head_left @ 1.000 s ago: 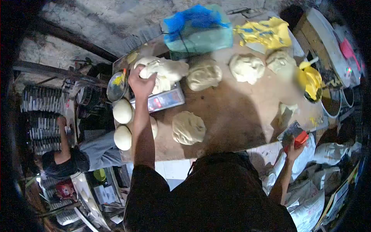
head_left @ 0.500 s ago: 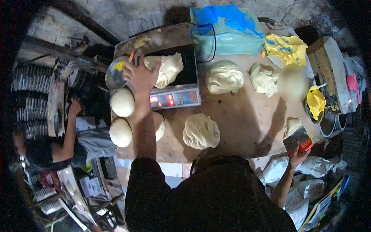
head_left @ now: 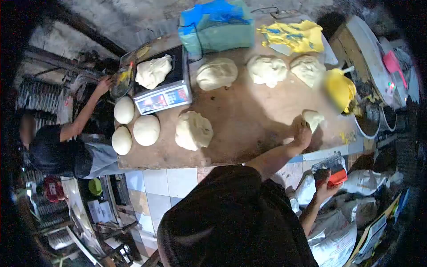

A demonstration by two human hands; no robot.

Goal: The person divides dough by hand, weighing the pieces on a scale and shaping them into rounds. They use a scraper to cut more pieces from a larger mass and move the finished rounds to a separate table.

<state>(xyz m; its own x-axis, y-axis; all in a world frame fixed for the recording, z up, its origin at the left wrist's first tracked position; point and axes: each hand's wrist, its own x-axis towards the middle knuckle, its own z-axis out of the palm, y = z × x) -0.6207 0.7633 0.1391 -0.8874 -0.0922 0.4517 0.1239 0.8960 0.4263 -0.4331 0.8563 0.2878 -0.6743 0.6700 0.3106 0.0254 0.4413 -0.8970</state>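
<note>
My left hand (head_left: 303, 137) is at the right side of the table, its fingers closed on a small piece of dough (head_left: 314, 119). Off the table's front edge, my right hand (head_left: 328, 189) grips a dough scraper (head_left: 338, 178) with a red handle and a dark, wide blade. One lump of dough (head_left: 153, 72) rests on the digital scale (head_left: 163, 100). Other rough dough lumps (head_left: 267, 70) lie along the back, and another lump (head_left: 194, 130) sits nearer the front. Smooth dough balls (head_left: 146, 130) are grouped at the left.
A co-worker (head_left: 60, 147) at the left reaches an arm to a bowl (head_left: 120, 84) beside the scale. A blue-green plastic-covered block (head_left: 218, 38) stands at the back. Yellow fat (head_left: 296, 36) lies behind the dough, with more yellow fat (head_left: 340, 91) at right. White sacks (head_left: 333, 231) are below.
My left hand has gone from near the scale to the small dough piece at right. The scraper has moved off the table in my right hand. The co-worker's arm now reaches the bowl.
</note>
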